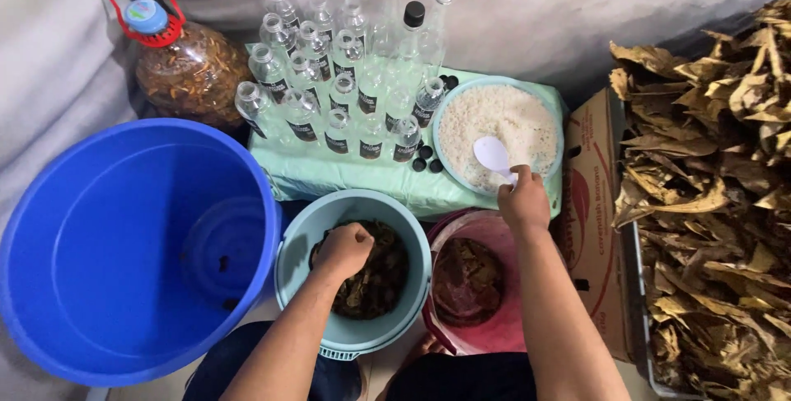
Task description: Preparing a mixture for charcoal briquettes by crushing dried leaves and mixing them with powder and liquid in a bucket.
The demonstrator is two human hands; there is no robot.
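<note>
Grey cloth backs a crowded floor, seen from above. On the left sits a big blue tub (124,253), nearly empty, and on the far right a crate of dry brown leaves (709,195) stands beside a cardboard box (593,178). At the far side, clear bottles (346,79) stand on a pale green cloth (305,174), with a jug (181,63) of brown bits to their left.

Near the person, a teal bucket (354,273) holds dark leaf scraps, and a pink bucket (474,281) just right of it holds more. The left hand (344,251) is closed in a fist, pressing down into the teal bucket's scraps. The right hand (523,199) is clamped on the handle of a white spoon (493,156), whose bowl rests in a dish of rice (498,133), white and grainy, heaped to the right of the bottles.

Judging by this, scooping rice is the step in hand; lifting it would call for a level spoon.
</note>
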